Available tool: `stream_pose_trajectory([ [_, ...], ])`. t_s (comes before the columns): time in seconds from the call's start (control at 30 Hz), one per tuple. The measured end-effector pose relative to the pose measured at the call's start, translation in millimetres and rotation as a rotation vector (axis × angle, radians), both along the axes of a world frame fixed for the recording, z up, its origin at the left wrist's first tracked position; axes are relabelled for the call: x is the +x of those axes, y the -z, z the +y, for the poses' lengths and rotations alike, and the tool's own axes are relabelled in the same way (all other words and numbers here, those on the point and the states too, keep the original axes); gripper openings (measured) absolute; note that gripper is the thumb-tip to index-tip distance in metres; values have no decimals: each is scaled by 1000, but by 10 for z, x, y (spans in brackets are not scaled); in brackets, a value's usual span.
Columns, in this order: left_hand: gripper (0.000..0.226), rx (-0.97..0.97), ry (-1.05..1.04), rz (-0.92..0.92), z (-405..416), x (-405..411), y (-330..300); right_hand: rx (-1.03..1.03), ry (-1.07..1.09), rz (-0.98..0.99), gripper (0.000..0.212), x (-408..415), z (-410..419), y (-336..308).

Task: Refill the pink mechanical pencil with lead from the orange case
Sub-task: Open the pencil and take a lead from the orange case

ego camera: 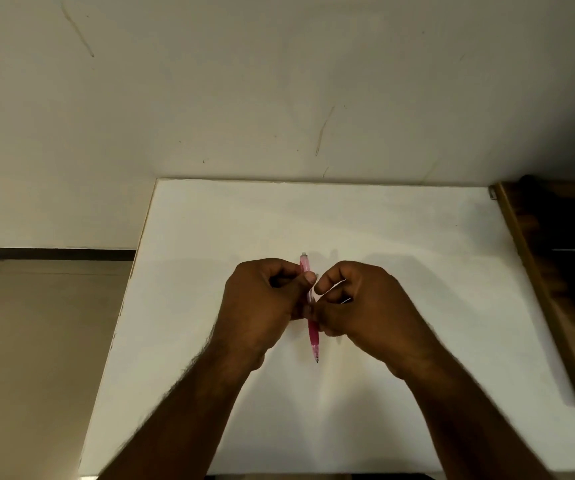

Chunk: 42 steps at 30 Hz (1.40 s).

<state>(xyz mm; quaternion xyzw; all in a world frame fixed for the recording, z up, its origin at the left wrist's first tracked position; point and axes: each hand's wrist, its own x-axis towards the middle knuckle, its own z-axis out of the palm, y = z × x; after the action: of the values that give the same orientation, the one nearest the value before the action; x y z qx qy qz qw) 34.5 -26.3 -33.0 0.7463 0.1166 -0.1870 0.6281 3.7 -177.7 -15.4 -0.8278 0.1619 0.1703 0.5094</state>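
While both hands meet over the middle of the white table (400, 237), the pink mechanical pencil (313, 336) sits between them, its long axis running almost straight from far to near. Its capped end points far, its tip near and slightly right. The left hand (265, 299) curls round the upper barrel, thumb pressed on it. The right hand (359, 303) has curled fingers pinching the barrel near its grip.

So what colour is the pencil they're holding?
Pink, with a darker pink grip near the tip; the pencil shows in the head view.
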Motion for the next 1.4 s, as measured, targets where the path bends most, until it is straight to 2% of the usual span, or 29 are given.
stream_pose_trajectory([
  [0.1,7,65,25,-15,-9,22,40,-57,21,33,25,4,-35,16],
  [0.23,13,518,69,-201,107,125,114,-317,43,66,31,70,-156,120],
  [0.33,23,703,155,-193,147,149,175,-433,-7,89,33,128,-169,187],
  [0.47,35,816,224,-169,109,149,234,-461,-29,94,35,201,-148,234],
  [0.63,30,898,255,-162,84,168,246,-468,-37,126,36,246,-200,266],
  [0.77,27,893,234,-181,90,167,208,-558,58,-80,33,266,-226,215],
  [0.87,27,856,227,-240,103,184,147,-359,161,-205,23,298,-144,190],
  [0.97,26,767,233,-371,103,185,78,9,232,-161,14,328,-11,163],
  [1.03,22,692,234,-441,98,176,44,169,259,-131,10,338,32,145],
  [1.2,15,583,218,-524,135,177,26,335,309,-127,8,357,14,104],
  [1.4,9,587,278,-537,247,212,3,353,408,-165,7,393,37,142],
])
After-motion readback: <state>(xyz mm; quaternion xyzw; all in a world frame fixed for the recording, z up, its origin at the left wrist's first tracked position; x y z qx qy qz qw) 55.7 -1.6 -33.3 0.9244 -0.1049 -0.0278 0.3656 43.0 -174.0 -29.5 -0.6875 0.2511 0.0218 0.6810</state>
